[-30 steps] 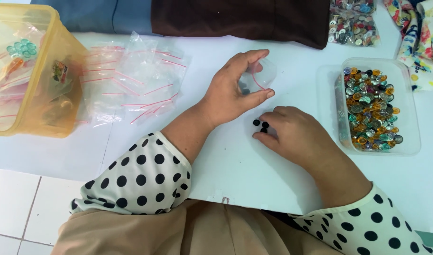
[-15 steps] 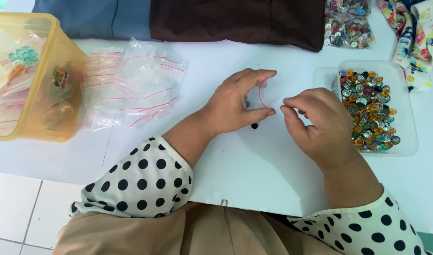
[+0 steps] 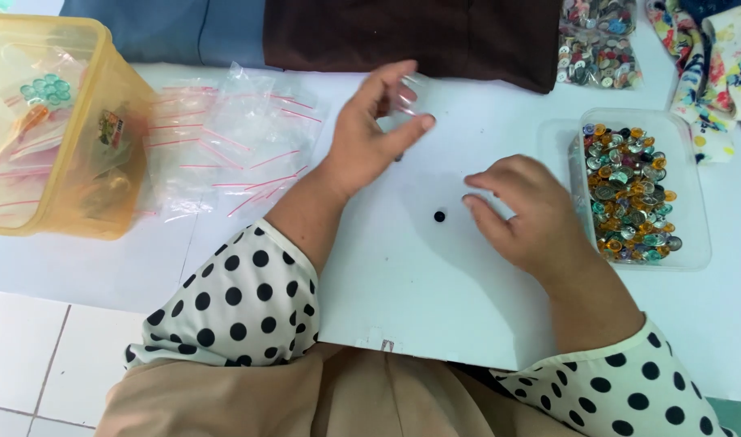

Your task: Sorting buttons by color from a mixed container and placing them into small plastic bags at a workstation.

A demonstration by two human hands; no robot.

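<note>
On the white surface, between the two hands, lies one small black button, flat and round, so no long axis to note. It sits alone, apart from everything else.

Right hand: palm down, fingers loosely curled and part spread, holding nothing that shows. Its fingertips point left toward the button and stand just beside it, slightly up and right of it. This hand is clearly the nearer one.

Left hand: raised, farther back on the surface, thumb and fingers pinched on a small clear bag; blurred, so whether anything is in the bag cannot be told. The button lies below and right of this hand, apart from it.

Right of the right hand: clear tray of mixed coloured buttons. Left of the left hand: a heap of clear zip bags, then a yellow tub.
</note>
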